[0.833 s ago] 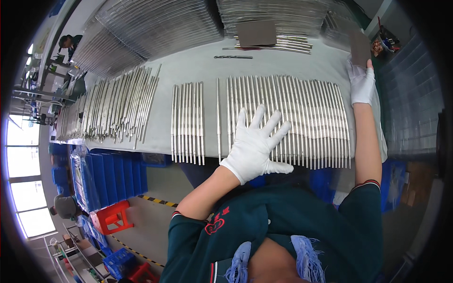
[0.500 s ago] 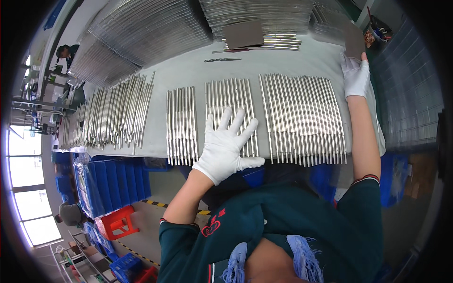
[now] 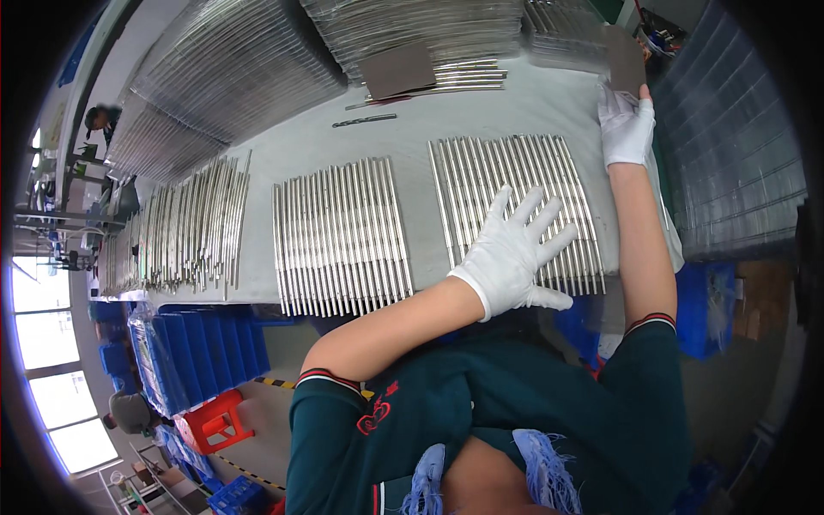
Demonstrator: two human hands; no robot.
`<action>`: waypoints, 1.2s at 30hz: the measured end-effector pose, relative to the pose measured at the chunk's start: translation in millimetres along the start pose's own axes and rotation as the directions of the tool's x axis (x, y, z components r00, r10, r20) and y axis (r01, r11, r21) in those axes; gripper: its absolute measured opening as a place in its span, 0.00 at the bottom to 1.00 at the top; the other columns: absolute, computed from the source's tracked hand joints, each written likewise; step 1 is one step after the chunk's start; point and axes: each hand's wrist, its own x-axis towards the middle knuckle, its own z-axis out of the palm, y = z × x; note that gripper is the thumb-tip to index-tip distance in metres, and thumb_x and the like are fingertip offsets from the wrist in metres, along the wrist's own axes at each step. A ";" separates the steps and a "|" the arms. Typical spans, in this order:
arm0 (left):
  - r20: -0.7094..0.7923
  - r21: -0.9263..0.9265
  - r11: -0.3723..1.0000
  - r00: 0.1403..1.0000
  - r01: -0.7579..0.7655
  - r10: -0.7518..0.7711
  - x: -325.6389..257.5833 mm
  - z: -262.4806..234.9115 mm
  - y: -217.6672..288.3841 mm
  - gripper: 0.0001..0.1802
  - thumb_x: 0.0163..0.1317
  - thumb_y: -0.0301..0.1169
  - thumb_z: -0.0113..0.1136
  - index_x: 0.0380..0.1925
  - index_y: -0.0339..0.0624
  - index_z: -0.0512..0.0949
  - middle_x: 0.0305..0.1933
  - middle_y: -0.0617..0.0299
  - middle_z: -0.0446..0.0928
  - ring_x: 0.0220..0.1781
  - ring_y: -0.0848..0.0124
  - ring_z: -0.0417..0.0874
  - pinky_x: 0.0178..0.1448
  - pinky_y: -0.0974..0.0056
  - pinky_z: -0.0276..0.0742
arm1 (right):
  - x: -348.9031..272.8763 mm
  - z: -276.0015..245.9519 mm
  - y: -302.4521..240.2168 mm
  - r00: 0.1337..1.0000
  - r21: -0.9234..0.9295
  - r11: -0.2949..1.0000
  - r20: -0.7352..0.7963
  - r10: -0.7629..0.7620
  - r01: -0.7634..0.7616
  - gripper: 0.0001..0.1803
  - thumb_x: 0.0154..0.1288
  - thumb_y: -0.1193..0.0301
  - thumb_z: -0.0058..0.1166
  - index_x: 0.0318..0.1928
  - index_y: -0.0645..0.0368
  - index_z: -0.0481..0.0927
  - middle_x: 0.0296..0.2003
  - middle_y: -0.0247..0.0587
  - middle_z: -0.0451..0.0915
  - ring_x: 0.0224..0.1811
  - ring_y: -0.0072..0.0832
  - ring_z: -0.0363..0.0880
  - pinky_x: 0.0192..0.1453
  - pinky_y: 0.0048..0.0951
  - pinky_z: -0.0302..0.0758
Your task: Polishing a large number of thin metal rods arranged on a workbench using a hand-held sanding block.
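My left hand (image 3: 511, 251), in a white glove, lies palm down with fingers spread over the right group of thin silver metal rods (image 3: 468, 184). These rods stand side by side in one flat row. To the left is another row of similar rods (image 3: 339, 236), apart from the hand. My right hand (image 3: 627, 133), also white-gloved, is at the table's right side, holding a grey-brown rectangular sheet (image 3: 626, 58). The sheet hides part of its fingers; the thumb shows at the sheet's lower edge.
A loose pile of rods (image 3: 193, 225) lies at the left of the grey table (image 3: 257, 275). A drill bit (image 3: 365, 120) and another grey-brown sheet (image 3: 398, 71) on several rods lie farther back. Wrapped stacks (image 3: 223, 69) line the far side. Blue bins (image 3: 202, 343) stand below.
My left hand has moved right, from the middle rods onto the right group. The middle rods now sit against the left ones as one row. My right hand still holds the sheet.
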 end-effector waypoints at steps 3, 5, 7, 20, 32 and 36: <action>-0.008 0.005 1.000 1.000 0.012 -0.012 -12.4 -1.2 -6.6 0.55 0.55 0.77 0.48 0.73 0.51 0.65 0.75 0.44 0.63 0.79 0.44 0.56 0.78 0.31 0.42 | 0.3 -0.5 -2.1 1.000 0.034 0.999 0.004 0.012 -0.012 0.24 0.75 0.60 0.50 0.61 0.65 0.69 0.56 0.54 0.75 0.60 0.48 0.76 0.67 0.50 0.77; -0.005 0.012 1.000 1.000 0.023 -0.022 -24.1 -4.4 -11.7 0.56 0.54 0.78 0.46 0.72 0.50 0.66 0.74 0.41 0.63 0.78 0.41 0.57 0.77 0.30 0.43 | -1.1 0.1 -3.4 1.000 0.043 0.999 0.021 0.005 -0.006 0.23 0.76 0.60 0.49 0.61 0.65 0.69 0.57 0.55 0.75 0.61 0.49 0.76 0.68 0.52 0.77; 0.008 0.046 0.998 0.999 0.048 -0.048 -37.3 -9.8 -16.3 0.56 0.53 0.78 0.47 0.72 0.49 0.65 0.74 0.41 0.63 0.78 0.41 0.57 0.76 0.30 0.43 | -3.5 1.4 -4.3 0.999 0.031 0.999 0.051 -0.018 0.017 0.23 0.76 0.61 0.49 0.61 0.65 0.69 0.57 0.56 0.75 0.61 0.49 0.75 0.68 0.53 0.76; -0.066 -0.067 0.981 0.982 -0.180 0.176 39.2 17.1 30.8 0.55 0.54 0.78 0.47 0.71 0.48 0.68 0.74 0.45 0.65 0.79 0.46 0.58 0.79 0.36 0.46 | -6.7 8.2 -11.6 0.990 -0.055 0.989 0.025 -0.138 0.139 0.27 0.74 0.60 0.54 0.64 0.65 0.69 0.59 0.55 0.73 0.60 0.47 0.74 0.66 0.56 0.77; -0.051 -0.054 0.999 0.999 -0.004 0.001 -45.5 -2.6 4.4 0.55 0.54 0.77 0.47 0.70 0.46 0.68 0.74 0.43 0.64 0.78 0.44 0.58 0.79 0.35 0.45 | -3.8 2.8 -0.4 0.908 -0.752 0.510 0.351 -0.227 0.418 0.34 0.67 0.53 0.64 0.62 0.69 0.77 0.56 0.45 0.80 0.56 0.32 0.79 0.62 0.27 0.72; -0.148 0.106 0.947 0.946 0.304 -0.287 -107.0 -22.5 -47.2 0.53 0.59 0.74 0.46 0.72 0.44 0.65 0.74 0.40 0.63 0.78 0.43 0.58 0.79 0.37 0.45 | 0.8 -9.0 -3.9 0.918 -0.918 0.002 0.396 0.031 0.396 0.37 0.63 0.49 0.66 0.64 0.62 0.77 0.58 0.50 0.79 0.59 0.37 0.78 0.64 0.29 0.71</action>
